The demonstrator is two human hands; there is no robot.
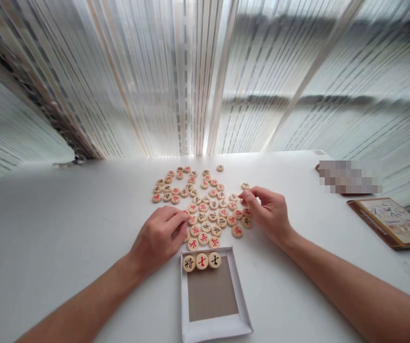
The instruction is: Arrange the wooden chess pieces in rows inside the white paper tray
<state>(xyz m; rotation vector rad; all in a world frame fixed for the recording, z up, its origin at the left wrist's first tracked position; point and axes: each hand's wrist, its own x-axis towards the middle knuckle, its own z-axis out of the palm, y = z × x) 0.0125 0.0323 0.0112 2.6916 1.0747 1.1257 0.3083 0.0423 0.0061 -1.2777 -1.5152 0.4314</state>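
Note:
Many round wooden Chinese chess pieces (214,204) with red or black characters lie spread over the white table. My left hand (162,233) rests at the left side of the spread, fingers bent and pressed together, their tips against red-marked pieces (192,220). At the right side, my right hand (267,209) has thumb and forefinger drawn together beside a black-marked piece (234,196). Whatever either hand may hold is hidden by the fingers. Nearest me stands a shallow white box (214,328). Three pieces (202,261) form a row along its far end, one red-marked between two black-marked.
A brown-edged box lid (392,221) with a printed picture lies at the right. Behind it is a blurred-out flat object (349,177). Striped sheer curtains (147,85) hang along the table's far edge (126,159).

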